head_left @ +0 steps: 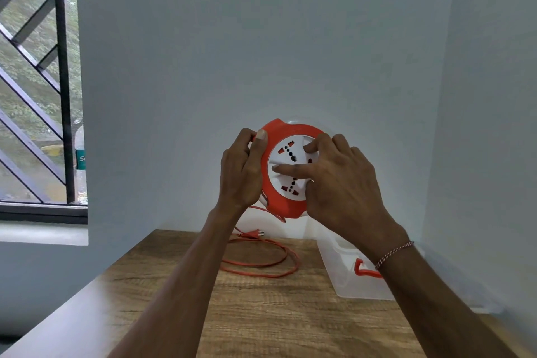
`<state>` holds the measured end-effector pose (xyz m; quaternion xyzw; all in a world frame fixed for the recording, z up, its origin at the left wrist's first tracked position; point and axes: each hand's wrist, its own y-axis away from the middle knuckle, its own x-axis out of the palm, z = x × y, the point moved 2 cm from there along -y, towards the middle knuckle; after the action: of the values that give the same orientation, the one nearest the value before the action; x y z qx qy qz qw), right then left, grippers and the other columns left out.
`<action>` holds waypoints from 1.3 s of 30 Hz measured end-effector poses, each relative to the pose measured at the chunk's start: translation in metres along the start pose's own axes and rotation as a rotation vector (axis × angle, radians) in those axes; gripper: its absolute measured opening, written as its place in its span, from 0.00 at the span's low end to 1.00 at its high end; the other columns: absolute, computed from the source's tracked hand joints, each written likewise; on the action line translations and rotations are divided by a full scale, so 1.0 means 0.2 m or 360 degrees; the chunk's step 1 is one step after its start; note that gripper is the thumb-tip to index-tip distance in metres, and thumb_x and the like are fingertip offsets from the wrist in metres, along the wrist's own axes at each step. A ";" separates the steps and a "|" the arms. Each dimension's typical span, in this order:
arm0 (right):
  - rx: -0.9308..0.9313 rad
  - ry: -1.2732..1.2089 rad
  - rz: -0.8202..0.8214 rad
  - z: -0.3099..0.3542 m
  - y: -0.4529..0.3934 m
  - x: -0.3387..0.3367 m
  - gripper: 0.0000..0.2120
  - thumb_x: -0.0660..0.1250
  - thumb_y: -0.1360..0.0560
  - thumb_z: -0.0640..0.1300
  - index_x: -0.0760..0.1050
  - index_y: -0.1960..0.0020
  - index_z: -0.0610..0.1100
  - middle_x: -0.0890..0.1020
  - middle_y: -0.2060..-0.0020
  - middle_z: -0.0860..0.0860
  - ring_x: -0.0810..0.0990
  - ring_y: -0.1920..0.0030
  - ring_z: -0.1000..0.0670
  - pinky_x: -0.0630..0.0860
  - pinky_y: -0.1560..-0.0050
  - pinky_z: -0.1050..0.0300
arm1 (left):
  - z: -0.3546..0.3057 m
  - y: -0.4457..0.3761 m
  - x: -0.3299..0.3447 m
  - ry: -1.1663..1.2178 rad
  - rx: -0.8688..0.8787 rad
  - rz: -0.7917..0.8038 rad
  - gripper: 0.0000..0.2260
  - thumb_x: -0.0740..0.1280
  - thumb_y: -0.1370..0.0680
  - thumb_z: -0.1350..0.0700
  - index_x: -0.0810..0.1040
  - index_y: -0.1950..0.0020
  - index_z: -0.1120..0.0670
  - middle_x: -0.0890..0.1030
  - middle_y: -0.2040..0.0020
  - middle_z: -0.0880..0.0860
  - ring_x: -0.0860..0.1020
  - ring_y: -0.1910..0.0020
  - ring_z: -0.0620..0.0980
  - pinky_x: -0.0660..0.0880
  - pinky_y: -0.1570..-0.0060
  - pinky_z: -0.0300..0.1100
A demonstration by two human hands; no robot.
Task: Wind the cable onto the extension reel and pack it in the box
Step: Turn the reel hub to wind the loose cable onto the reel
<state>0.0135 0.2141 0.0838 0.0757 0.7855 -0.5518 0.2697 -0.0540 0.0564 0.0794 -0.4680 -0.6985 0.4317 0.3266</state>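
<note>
Reel work is under way: you hold the orange extension reel (283,167) up in the air above the wooden table (261,314), its white socket face (286,168) turned toward you. Your left hand (241,171) is closed around the reel's left rim, thumb on the front. Your right hand (340,180) lies over the right side with fingers spread, the fingertips (276,168) pressing on the white face, not clenched.

Most of the orange cable (261,263) is not yet wound; it hangs from the reel's lower edge and lies in loose loops on the table, the plug (252,234) at the far end of the loops. The clear plastic box (348,273) with its orange latch (364,269) stands on the table to your right, partly hidden by your forearm.

The reel looks like light, rigid plastic with a smooth rim, so keep your left grip firm on the outer housing and turn only the centre disc. The cable appears thin and limp; it will likely kink or snag at the plug, so feed it slack.
</note>
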 end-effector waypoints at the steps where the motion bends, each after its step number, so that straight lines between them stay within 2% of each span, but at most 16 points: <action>1: 0.0015 -0.0003 -0.0033 0.00 0.00 0.00 0.28 0.80 0.41 0.53 0.80 0.42 0.57 0.80 0.47 0.42 0.77 0.49 0.39 0.77 0.53 0.44 | 0.00 0.00 0.00 0.0002 -0.0006 -0.0002 0.10 0.56 0.18 0.45 0.74 0.53 0.47 0.82 0.60 0.37 0.83 0.64 0.44 0.80 0.66 0.36; 5: 0.0132 -0.0016 -0.0153 -0.02 0.01 0.01 0.28 0.72 0.34 0.60 0.74 0.35 0.58 0.81 0.47 0.43 0.79 0.51 0.42 0.78 0.54 0.48 | 0.02 0.00 0.00 0.0028 -0.0028 -0.0017 0.15 0.56 0.19 0.44 0.75 0.52 0.53 0.82 0.61 0.40 0.82 0.66 0.44 0.79 0.68 0.35; 8: 0.0239 -0.0112 -0.0231 -0.02 0.00 0.00 0.30 0.64 0.31 0.68 0.73 0.33 0.55 0.84 0.48 0.45 0.82 0.52 0.44 0.79 0.52 0.50 | 0.02 -0.01 0.00 0.0037 -0.0019 -0.0020 0.16 0.56 0.18 0.44 0.74 0.52 0.55 0.81 0.62 0.44 0.81 0.68 0.44 0.79 0.70 0.37; 10: 0.0261 -0.0171 -0.0216 -0.01 0.00 0.00 0.32 0.61 0.30 0.70 0.73 0.33 0.52 0.85 0.50 0.47 0.83 0.55 0.46 0.79 0.51 0.52 | 0.01 -0.01 0.00 0.0018 -0.0015 -0.0021 0.16 0.56 0.18 0.45 0.74 0.52 0.55 0.81 0.60 0.45 0.81 0.67 0.45 0.80 0.68 0.40; 13: 0.0271 -0.0233 -0.0220 -0.01 0.00 -0.01 0.33 0.60 0.30 0.70 0.75 0.34 0.50 0.85 0.51 0.48 0.84 0.57 0.46 0.80 0.51 0.51 | 0.01 0.00 0.00 0.0004 -0.0035 -0.0023 0.14 0.56 0.18 0.46 0.75 0.51 0.54 0.81 0.59 0.43 0.82 0.64 0.45 0.81 0.65 0.39; 15: 0.0246 -0.0226 -0.0235 -0.01 -0.01 -0.01 0.32 0.61 0.30 0.69 0.76 0.36 0.49 0.85 0.51 0.47 0.84 0.56 0.45 0.80 0.51 0.50 | 0.01 0.00 0.00 0.0009 -0.0041 -0.0017 0.14 0.56 0.18 0.46 0.75 0.51 0.54 0.81 0.59 0.44 0.82 0.64 0.46 0.81 0.64 0.41; 17: 0.0184 -0.0218 -0.0272 -0.02 -0.01 -0.02 0.28 0.64 0.29 0.66 0.78 0.38 0.48 0.85 0.51 0.47 0.82 0.53 0.45 0.79 0.51 0.51 | 0.01 0.00 0.00 0.0025 -0.0052 -0.0020 0.13 0.56 0.18 0.46 0.75 0.51 0.53 0.82 0.60 0.45 0.82 0.65 0.46 0.81 0.65 0.39; 19: 0.0082 -0.0231 -0.0362 -0.02 -0.01 -0.03 0.21 0.69 0.28 0.58 0.80 0.42 0.45 0.85 0.52 0.46 0.80 0.53 0.46 0.77 0.54 0.54 | 0.00 0.00 0.00 0.0032 -0.0060 -0.0031 0.12 0.56 0.18 0.46 0.74 0.52 0.51 0.81 0.62 0.45 0.82 0.65 0.45 0.80 0.65 0.36; 21: -0.0063 -0.0231 -0.0443 -0.03 -0.02 -0.03 0.13 0.73 0.29 0.48 0.82 0.48 0.44 0.84 0.52 0.45 0.78 0.52 0.45 0.78 0.54 0.53 | 0.00 0.00 -0.01 0.0035 -0.0057 -0.0037 0.11 0.56 0.19 0.46 0.74 0.52 0.49 0.81 0.63 0.43 0.82 0.65 0.44 0.79 0.66 0.33; 24: -0.0197 -0.0220 -0.0235 -0.03 -0.03 -0.04 0.13 0.78 0.35 0.41 0.84 0.51 0.47 0.81 0.45 0.44 0.76 0.45 0.41 0.78 0.50 0.46 | -0.01 0.00 0.00 0.0031 -0.0050 -0.0022 0.09 0.56 0.18 0.47 0.73 0.53 0.47 0.82 0.62 0.38 0.82 0.64 0.42 0.78 0.66 0.31; 27: -0.0167 -0.0110 0.0105 -0.01 -0.03 -0.03 0.22 0.81 0.39 0.45 0.82 0.46 0.53 0.76 0.36 0.44 0.71 0.38 0.39 0.75 0.44 0.41 | 0.00 0.00 0.00 0.0033 -0.0042 -0.0015 0.11 0.55 0.18 0.46 0.73 0.53 0.48 0.81 0.62 0.37 0.82 0.64 0.42 0.78 0.66 0.31; 29: -0.0152 -0.0040 0.0189 0.01 -0.02 -0.03 0.25 0.81 0.40 0.46 0.81 0.44 0.54 0.75 0.34 0.44 0.70 0.36 0.38 0.73 0.42 0.40 | 0.00 0.00 0.00 0.0037 -0.0030 -0.0020 0.11 0.55 0.18 0.46 0.73 0.53 0.49 0.81 0.62 0.37 0.82 0.65 0.42 0.78 0.66 0.32; 33: -0.0130 0.0012 0.0153 0.02 -0.02 -0.04 0.25 0.80 0.40 0.49 0.81 0.44 0.55 0.77 0.37 0.43 0.73 0.39 0.37 0.74 0.43 0.40 | 0.00 0.00 0.00 0.0026 -0.0030 -0.0021 0.10 0.56 0.18 0.46 0.73 0.52 0.48 0.81 0.61 0.36 0.82 0.64 0.42 0.79 0.66 0.32; 37: -0.0077 0.0044 0.0063 0.00 0.00 -0.02 0.30 0.79 0.39 0.54 0.77 0.38 0.57 0.78 0.41 0.42 0.74 0.43 0.39 0.75 0.47 0.43 | 0.01 0.00 0.00 0.0049 -0.0031 -0.0004 0.14 0.56 0.18 0.46 0.74 0.51 0.54 0.82 0.61 0.38 0.83 0.64 0.43 0.78 0.67 0.32; 39: -0.0006 0.0013 -0.0037 -0.01 0.00 -0.01 0.29 0.75 0.35 0.55 0.74 0.35 0.58 0.79 0.44 0.42 0.76 0.47 0.40 0.76 0.51 0.46 | 0.01 -0.01 0.00 0.0046 -0.0032 -0.0007 0.15 0.56 0.18 0.46 0.75 0.50 0.55 0.82 0.61 0.39 0.82 0.65 0.43 0.79 0.67 0.34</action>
<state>0.0150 0.2168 0.0848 0.0683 0.7886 -0.5530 0.2602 -0.0566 0.0546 0.0791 -0.4759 -0.6990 0.4171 0.3330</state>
